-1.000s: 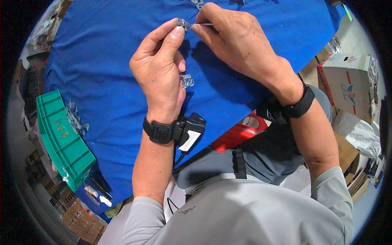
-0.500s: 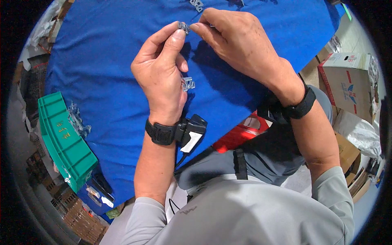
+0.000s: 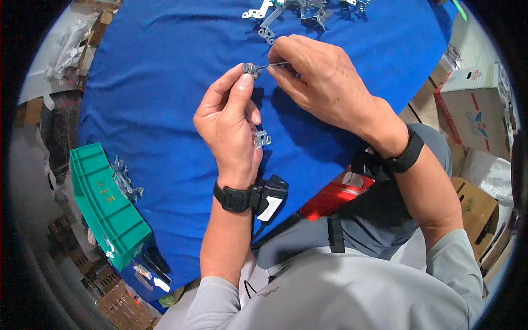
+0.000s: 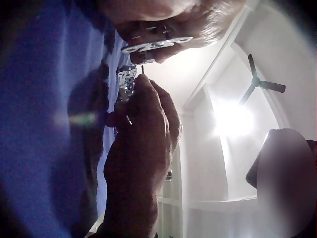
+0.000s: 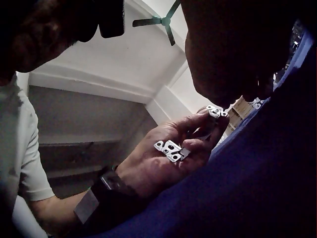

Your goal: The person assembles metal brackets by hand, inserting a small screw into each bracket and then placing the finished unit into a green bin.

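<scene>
In the head view my left hand (image 3: 231,129) pinches a small metal piece (image 3: 252,71) between thumb and forefinger. A second metal bracket (image 3: 262,139) sits against the palm, held by the lower fingers; the right wrist view shows this bracket (image 5: 171,150) lying on the palm. My right hand (image 3: 335,88) pinches a thin metal rod (image 3: 273,64), its tip at the small piece. Whether tip and piece touch, I cannot tell. The right hand's lower fingers are hidden in the head view.
Metal brackets (image 3: 313,11) lie in a pile at the far edge of the blue cloth (image 3: 165,110). A green bin (image 3: 107,203) stands at the left, with more brackets (image 3: 126,179) beside it. A red container (image 3: 336,195) and a carton (image 3: 476,113) are at the right.
Both hands and the table stand lower in the head view, and more of the far pile shows. The rod, mostly hidden half a second ago, is visible between the hands. Both hands keep their pinches.
</scene>
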`<state>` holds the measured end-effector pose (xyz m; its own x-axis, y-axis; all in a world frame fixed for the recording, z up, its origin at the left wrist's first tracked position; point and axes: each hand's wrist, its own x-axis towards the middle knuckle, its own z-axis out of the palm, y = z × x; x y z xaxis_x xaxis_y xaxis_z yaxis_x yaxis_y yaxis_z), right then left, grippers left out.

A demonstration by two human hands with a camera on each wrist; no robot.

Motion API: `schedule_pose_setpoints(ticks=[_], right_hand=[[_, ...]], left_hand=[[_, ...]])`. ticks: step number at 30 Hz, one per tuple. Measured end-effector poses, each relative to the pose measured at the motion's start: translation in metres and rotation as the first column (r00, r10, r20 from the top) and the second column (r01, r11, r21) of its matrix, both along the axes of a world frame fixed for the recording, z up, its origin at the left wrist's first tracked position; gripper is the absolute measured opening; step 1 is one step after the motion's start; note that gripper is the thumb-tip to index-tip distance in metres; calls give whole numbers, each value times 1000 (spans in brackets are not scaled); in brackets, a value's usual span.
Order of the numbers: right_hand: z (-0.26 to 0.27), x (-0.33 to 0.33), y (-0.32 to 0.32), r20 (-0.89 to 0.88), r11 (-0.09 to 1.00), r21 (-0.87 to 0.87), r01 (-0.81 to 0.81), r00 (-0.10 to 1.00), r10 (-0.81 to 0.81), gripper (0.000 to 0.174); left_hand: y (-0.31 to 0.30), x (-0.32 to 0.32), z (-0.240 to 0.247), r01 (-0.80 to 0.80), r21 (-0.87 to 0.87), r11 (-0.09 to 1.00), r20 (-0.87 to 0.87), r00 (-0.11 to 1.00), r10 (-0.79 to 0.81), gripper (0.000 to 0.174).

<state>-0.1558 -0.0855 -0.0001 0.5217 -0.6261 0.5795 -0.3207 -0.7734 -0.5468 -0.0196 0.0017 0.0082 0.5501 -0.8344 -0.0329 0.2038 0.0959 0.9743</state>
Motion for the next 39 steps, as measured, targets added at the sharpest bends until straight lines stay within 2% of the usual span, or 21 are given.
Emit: schedule_pose_setpoints(ticks=[9,19,22,25,27,28,31,34,36,39], right_hand=[[4,-2,4,37,997,60,-57,998,55,16],[3,-1,0,61,999,31,-34,998,32,15],[2,-4,0,-5,998,43,-37,999,38,17],[3,-5,1,-122,1000,8,-2,993,3,13],[4,-3,2,-7,995,96,-29,1000,30,14],[3,-2,2,-11,995,99,-32,999,33,14],[0,1,-1,28,997,53,-52,998,50,16],[0,1,-2,103,999,-16,-37,994,38,26],[5,-2,-2,-58,997,81,-18,998,23,26],[7,-4,-1,-148,992,122,3,989,15,27]], left_hand=[[1,-2,2,-23,20,1000,-15,1000,23,18],[1,-1,0,17,1,1000,7,1000,-17,18],[1,-3,2,8,18,1000,11,1000,-8,17],[2,-3,2,23,11,1000,52,998,-24,17],[1,-2,1,22,4,1000,46,999,-22,17],[1,-1,1,24,-8,1000,44,999,-24,17],[1,0,0,32,14,999,77,997,-33,20],[2,0,-1,40,0,999,78,996,-40,21],[1,-1,-1,39,-3,999,74,997,-39,19],[1,-2,0,32,1,999,75,997,-32,17]])
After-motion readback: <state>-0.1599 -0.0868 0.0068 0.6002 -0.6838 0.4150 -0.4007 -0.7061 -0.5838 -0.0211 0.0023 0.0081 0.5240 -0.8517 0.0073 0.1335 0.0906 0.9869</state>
